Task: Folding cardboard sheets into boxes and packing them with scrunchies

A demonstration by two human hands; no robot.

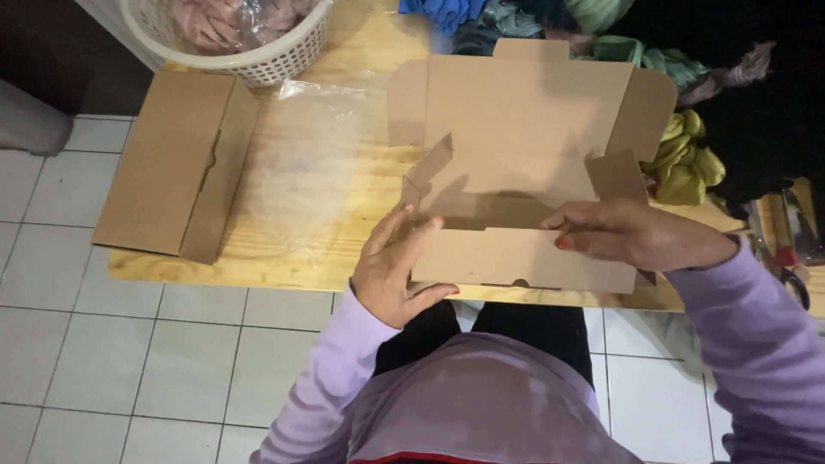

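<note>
Presently: open cardboard box (524, 163), part-folded, on wooden table (292, 258); left hand (397, 271) grips its near-left corner, right hand (632, 234) pinches near wall. Closed box (168, 163) lies far left.

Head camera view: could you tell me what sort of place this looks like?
Probably a small home packing spot for clothing. A low wooden table stands on white floor tiles; both hands fold a flat cardboard box, with a closed box, laundry basket and fabric pile nearby.

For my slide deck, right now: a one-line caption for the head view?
Both hands, left hand and right hand, fold an open cardboard box on a wooden table.
</note>
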